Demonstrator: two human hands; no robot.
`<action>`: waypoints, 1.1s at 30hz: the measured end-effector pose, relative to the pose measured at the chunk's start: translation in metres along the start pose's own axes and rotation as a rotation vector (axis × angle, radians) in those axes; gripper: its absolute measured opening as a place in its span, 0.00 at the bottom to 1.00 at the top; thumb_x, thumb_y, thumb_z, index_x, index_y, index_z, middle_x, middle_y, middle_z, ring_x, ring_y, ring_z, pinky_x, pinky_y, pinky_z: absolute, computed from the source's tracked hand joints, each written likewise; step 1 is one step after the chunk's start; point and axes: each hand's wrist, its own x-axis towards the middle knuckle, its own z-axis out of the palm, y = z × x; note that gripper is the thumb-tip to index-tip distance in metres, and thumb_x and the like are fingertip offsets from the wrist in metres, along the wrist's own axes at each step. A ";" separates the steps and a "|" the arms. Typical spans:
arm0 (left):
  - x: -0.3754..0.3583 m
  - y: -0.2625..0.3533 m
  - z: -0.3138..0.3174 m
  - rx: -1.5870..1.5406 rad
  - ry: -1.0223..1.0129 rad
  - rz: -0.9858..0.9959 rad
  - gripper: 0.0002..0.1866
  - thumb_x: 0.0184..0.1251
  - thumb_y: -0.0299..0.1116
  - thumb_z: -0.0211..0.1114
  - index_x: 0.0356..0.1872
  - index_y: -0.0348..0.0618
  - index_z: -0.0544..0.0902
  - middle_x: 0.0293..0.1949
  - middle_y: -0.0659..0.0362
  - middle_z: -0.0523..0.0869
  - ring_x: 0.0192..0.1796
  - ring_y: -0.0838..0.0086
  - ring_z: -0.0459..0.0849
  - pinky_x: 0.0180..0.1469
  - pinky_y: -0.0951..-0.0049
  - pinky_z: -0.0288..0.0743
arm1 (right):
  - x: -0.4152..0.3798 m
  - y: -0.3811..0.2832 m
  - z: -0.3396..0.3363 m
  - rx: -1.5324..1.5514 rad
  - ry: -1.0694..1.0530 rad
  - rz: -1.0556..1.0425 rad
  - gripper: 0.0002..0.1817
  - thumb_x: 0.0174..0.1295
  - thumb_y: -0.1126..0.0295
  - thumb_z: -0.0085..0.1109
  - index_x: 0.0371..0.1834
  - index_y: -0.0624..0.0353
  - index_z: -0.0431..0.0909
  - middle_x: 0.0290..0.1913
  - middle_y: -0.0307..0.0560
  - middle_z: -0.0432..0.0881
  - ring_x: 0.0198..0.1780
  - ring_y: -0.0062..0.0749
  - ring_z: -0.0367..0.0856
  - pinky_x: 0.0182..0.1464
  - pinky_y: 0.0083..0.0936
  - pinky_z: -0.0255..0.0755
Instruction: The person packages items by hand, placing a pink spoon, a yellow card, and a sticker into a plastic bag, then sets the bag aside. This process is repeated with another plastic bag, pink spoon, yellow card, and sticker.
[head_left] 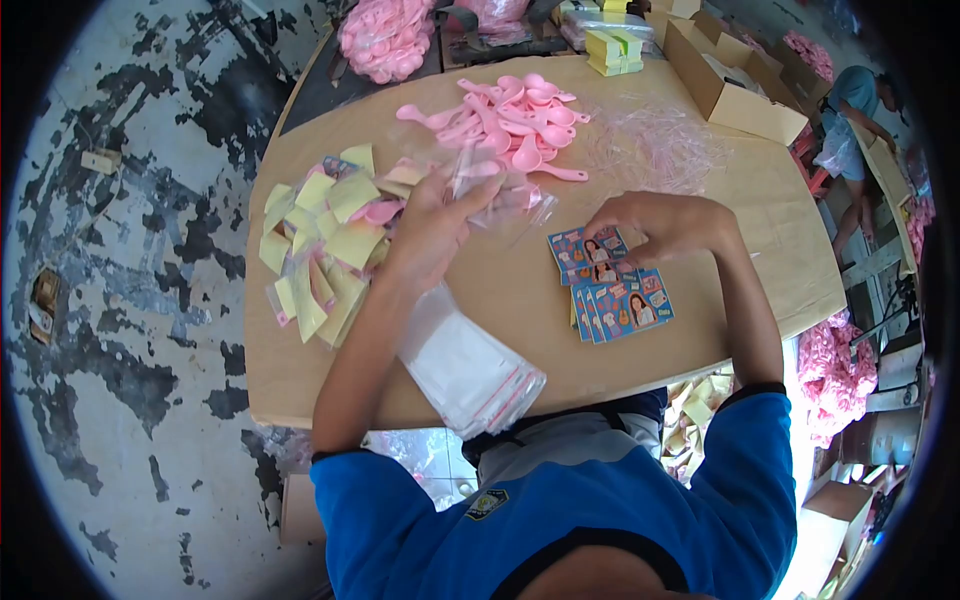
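My left hand (437, 215) is closed on a clear plastic bag (490, 200) with something pink at it, just below a heap of pink spoons (520, 120). My right hand (655, 225) curls over blue printed cards (585, 255), its fingertips at their upper edge; whether it grips one is unclear. More blue cards (640, 305) lie fanned below. A stack of clear bags (470, 370) rests near the table's front edge. Left of my left hand is a pile of yellow cards in bags (345, 235), with pink pieces among them.
Thin clear strips (660, 145) lie beyond my right hand on the brown table (700, 350). Yellow card stacks (613, 52) and an open carton (730, 85) stand at the back. Bagged pink spoons (387, 38) are at back left. Another person (858, 100) is at far right.
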 end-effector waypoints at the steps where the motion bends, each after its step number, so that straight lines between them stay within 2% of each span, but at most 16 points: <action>1: 0.000 -0.006 -0.006 0.029 0.017 -0.013 0.17 0.73 0.30 0.57 0.58 0.31 0.71 0.50 0.46 0.82 0.53 0.61 0.84 0.56 0.64 0.79 | 0.001 0.006 0.003 0.001 -0.007 0.045 0.28 0.51 0.72 0.70 0.58 0.57 0.75 0.58 0.47 0.78 0.62 0.43 0.71 0.66 0.34 0.63; 2: 0.000 -0.011 -0.011 0.051 0.039 -0.035 0.17 0.73 0.30 0.58 0.58 0.32 0.71 0.50 0.46 0.82 0.52 0.62 0.84 0.56 0.64 0.80 | 0.000 0.012 0.003 -0.039 0.006 0.047 0.29 0.47 0.77 0.70 0.57 0.54 0.77 0.58 0.45 0.77 0.61 0.43 0.71 0.65 0.34 0.65; 6: -0.007 -0.016 -0.022 0.018 0.160 0.074 0.16 0.73 0.32 0.59 0.54 0.33 0.74 0.47 0.48 0.84 0.48 0.63 0.86 0.51 0.64 0.82 | -0.005 0.001 0.000 -0.185 0.025 0.235 0.30 0.47 0.83 0.66 0.55 0.46 0.77 0.55 0.42 0.75 0.60 0.43 0.70 0.64 0.35 0.67; 8: -0.008 -0.011 -0.021 -0.013 0.168 0.125 0.15 0.73 0.34 0.59 0.53 0.35 0.74 0.46 0.48 0.85 0.47 0.63 0.86 0.51 0.65 0.82 | -0.001 0.001 0.006 -0.186 0.076 0.222 0.27 0.48 0.82 0.67 0.53 0.46 0.79 0.53 0.43 0.75 0.59 0.42 0.70 0.63 0.34 0.68; 15: -0.009 -0.009 -0.023 -0.201 0.139 0.058 0.14 0.73 0.35 0.59 0.52 0.36 0.74 0.48 0.46 0.84 0.49 0.62 0.86 0.51 0.66 0.82 | 0.018 0.015 0.008 -0.193 0.157 0.095 0.12 0.55 0.76 0.64 0.42 0.50 0.84 0.48 0.43 0.76 0.55 0.41 0.74 0.58 0.35 0.70; 17: -0.010 -0.010 -0.019 -0.180 0.124 0.067 0.15 0.73 0.35 0.58 0.54 0.36 0.73 0.49 0.46 0.84 0.50 0.62 0.85 0.50 0.66 0.82 | 0.023 0.018 0.011 -0.155 0.197 0.065 0.14 0.55 0.74 0.66 0.45 0.53 0.83 0.47 0.44 0.77 0.55 0.42 0.74 0.58 0.35 0.70; 20: -0.011 -0.008 -0.012 -0.081 0.124 0.031 0.19 0.74 0.34 0.58 0.58 0.33 0.71 0.53 0.49 0.81 0.52 0.65 0.84 0.55 0.66 0.81 | 0.026 0.008 0.015 -0.180 0.229 0.041 0.19 0.52 0.70 0.69 0.49 0.58 0.81 0.46 0.46 0.77 0.54 0.43 0.74 0.58 0.35 0.69; 24: -0.009 -0.016 -0.019 -0.047 0.077 0.025 0.18 0.73 0.35 0.60 0.57 0.35 0.75 0.51 0.50 0.84 0.52 0.65 0.85 0.54 0.67 0.79 | 0.032 0.013 0.024 -0.189 0.249 0.046 0.24 0.52 0.63 0.71 0.51 0.60 0.79 0.49 0.47 0.79 0.56 0.46 0.74 0.60 0.38 0.68; 27: -0.010 -0.016 -0.016 -0.057 0.071 0.022 0.17 0.73 0.36 0.60 0.55 0.35 0.77 0.50 0.51 0.85 0.52 0.66 0.85 0.54 0.67 0.79 | 0.032 0.011 0.022 -0.147 0.221 0.146 0.22 0.53 0.64 0.70 0.52 0.59 0.79 0.50 0.48 0.78 0.55 0.45 0.74 0.59 0.37 0.67; 30: -0.010 -0.014 -0.016 -0.064 0.084 0.033 0.18 0.73 0.37 0.60 0.55 0.35 0.77 0.49 0.51 0.85 0.51 0.67 0.85 0.53 0.67 0.79 | 0.032 0.011 0.018 -0.150 0.239 0.111 0.19 0.55 0.67 0.68 0.50 0.59 0.80 0.47 0.49 0.79 0.54 0.45 0.74 0.56 0.37 0.68; 33: -0.011 -0.014 -0.013 -0.056 0.130 0.065 0.18 0.73 0.39 0.60 0.54 0.34 0.77 0.47 0.52 0.85 0.50 0.68 0.85 0.53 0.68 0.79 | 0.036 0.013 0.014 -0.163 0.560 -0.060 0.15 0.61 0.68 0.64 0.49 0.60 0.80 0.41 0.50 0.81 0.44 0.40 0.78 0.48 0.33 0.72</action>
